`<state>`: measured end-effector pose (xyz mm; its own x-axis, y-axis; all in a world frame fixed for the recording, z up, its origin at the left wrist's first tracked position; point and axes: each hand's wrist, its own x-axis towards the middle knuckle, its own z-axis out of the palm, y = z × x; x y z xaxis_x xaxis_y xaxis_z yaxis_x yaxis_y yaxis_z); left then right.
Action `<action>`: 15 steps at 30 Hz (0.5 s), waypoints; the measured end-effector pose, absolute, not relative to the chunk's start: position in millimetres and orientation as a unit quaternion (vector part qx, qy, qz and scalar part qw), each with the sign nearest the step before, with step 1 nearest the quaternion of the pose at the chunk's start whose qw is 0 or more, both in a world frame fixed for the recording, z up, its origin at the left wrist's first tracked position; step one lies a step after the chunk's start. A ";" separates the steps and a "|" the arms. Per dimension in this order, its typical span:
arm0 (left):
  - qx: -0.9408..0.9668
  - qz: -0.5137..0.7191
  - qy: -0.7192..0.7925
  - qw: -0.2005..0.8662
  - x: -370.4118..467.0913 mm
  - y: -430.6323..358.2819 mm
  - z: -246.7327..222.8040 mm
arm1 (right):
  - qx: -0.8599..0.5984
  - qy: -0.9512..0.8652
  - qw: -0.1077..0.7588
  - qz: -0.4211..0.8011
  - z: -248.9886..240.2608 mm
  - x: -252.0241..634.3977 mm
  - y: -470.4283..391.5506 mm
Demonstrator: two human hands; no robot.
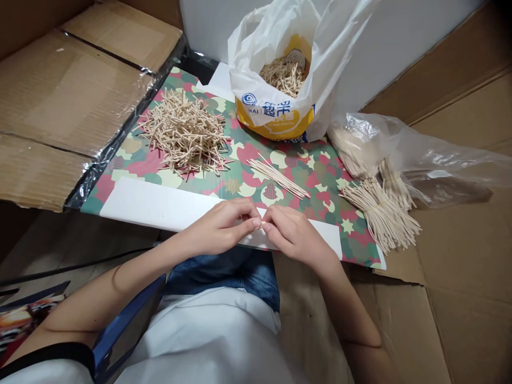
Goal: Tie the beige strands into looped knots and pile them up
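Observation:
At the table's front edge, my left hand (232, 225) and my right hand (294, 230) meet, thumbs and forefingers pinched together. A small bit of a thin pale stick (262, 225) shows between the fingertips; the rest of it is hidden by the fingers. Just beyond my hands lies a loose row of long, thin pale sticks (279, 178). A heap of short, bent or knotted pale stick pieces (186, 133) rests on the patterned sheet (244, 152) to the left. Over on the right sits a banded bundle of long sticks (382, 213).
A white and yellow plastic bag (276, 114) stands open at the back, with more short pieces (284, 74) inside. Clear plastic (440, 160) partly covers further bundles at right. Cardboard (72, 90) borders the left, and a white strip (148, 205) runs along the front edge.

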<state>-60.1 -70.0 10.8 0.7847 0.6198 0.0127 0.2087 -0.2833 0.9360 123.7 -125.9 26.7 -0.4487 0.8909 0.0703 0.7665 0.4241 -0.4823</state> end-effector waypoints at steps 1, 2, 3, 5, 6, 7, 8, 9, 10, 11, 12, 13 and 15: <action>0.779 0.196 0.260 0.535 -60.7 -70.4 11.7 | -0.503 -0.815 0.171 0.232 27.7 123.6 -125.8; 0.782 0.204 0.254 0.531 -61.4 -71.0 12.6 | -0.508 -0.797 0.182 0.272 28.7 123.6 -125.9; 0.787 0.214 0.250 0.523 -62.0 -71.6 13.6 | -0.514 -0.775 0.193 0.312 29.4 123.6 -126.0; 0.799 0.239 0.236 0.499 -63.1 -73.2 14.3 | -0.521 -0.725 0.218 0.395 29.7 123.7 -126.5; 0.807 0.252 0.230 0.483 -63.6 -74.1 13.9 | -0.520 -0.697 0.231 0.436 29.0 123.9 -126.9; 0.815 0.266 0.224 0.464 -64.0 -75.0 12.7 | -0.514 -0.670 0.245 0.477 27.7 124.0 -127.3; 0.823 0.282 0.219 0.442 -64.3 -75.9 10.9 | -0.505 -0.641 0.259 0.516 25.9 124.1 -127.6; 0.831 0.299 0.216 0.417 -64.5 -76.6 8.6 | -0.494 -0.613 0.273 0.553 23.7 124.0 -127.8; 0.837 0.318 0.214 0.390 -64.5 -77.4 5.9 | -0.483 -0.586 0.285 0.585 21.3 123.8 -127.9; 0.841 0.341 0.214 0.361 -64.5 -78.1 3.0 | -0.470 -0.560 0.297 0.615 18.8 123.5 -127.8; 0.842 0.368 0.215 0.331 -64.4 -78.7 0.2 | -0.456 -0.536 0.309 0.640 16.5 122.9 -127.5; 0.841 0.397 0.216 0.298 -64.3 -79.4 -2.3 | -0.441 -0.516 0.320 0.660 14.4 122.1 -127.2; 0.835 0.451 0.220 0.226 -64.2 -80.9 -6.0 | -0.415 -0.489 0.342 0.687 11.4 120.1 -126.3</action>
